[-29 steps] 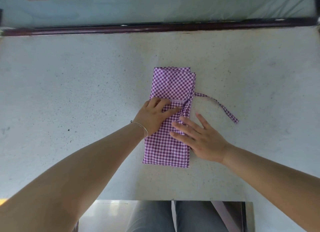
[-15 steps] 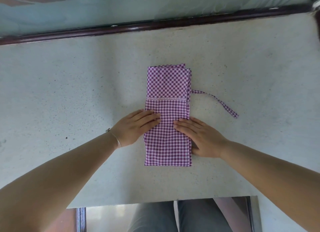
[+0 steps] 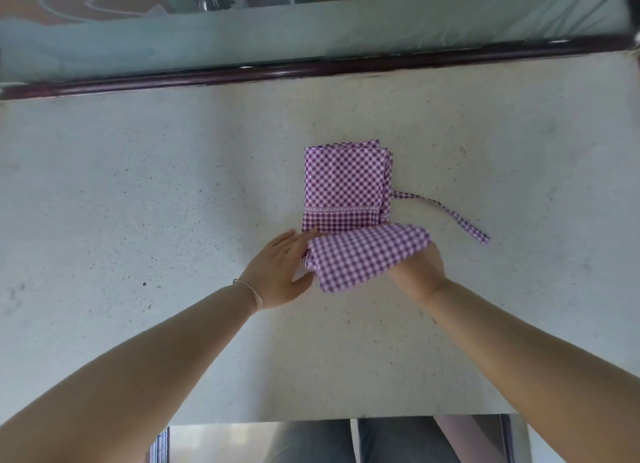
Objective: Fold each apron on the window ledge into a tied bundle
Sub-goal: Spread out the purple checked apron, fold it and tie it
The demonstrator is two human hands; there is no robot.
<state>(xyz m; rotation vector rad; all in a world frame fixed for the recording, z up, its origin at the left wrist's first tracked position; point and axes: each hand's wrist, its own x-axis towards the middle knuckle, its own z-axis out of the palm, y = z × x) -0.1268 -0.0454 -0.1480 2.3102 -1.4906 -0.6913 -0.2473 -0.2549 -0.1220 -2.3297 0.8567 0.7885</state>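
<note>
Speckled stone ledge [image 3: 138, 192] is holding the purple gingham apron [image 3: 344, 182] mid-ledge, near end lifting up. Left hand [image 3: 280, 272] is lying flat against its fold, right hand [image 3: 420, 268] is gripping the raised flap, strap [image 3: 446, 211] trailing right

There is a single view, from a wide-angle camera on the person's head, looking forward and steeply down onto the window ledge [image 3: 173, 192]. The ledge fills most of the picture; its far edge meets the dark window frame [image 3: 311, 71] near the top, which bows slightly with the lens. Beyond the frame a strip of patterned glass [image 3: 346, 22] shows. The ledge's near edge lies at the bottom, with the person's legs [image 3: 363, 442] below it. The camera sits close: both forearms enter from the lower corners and reach to mid-ledge.
</note>
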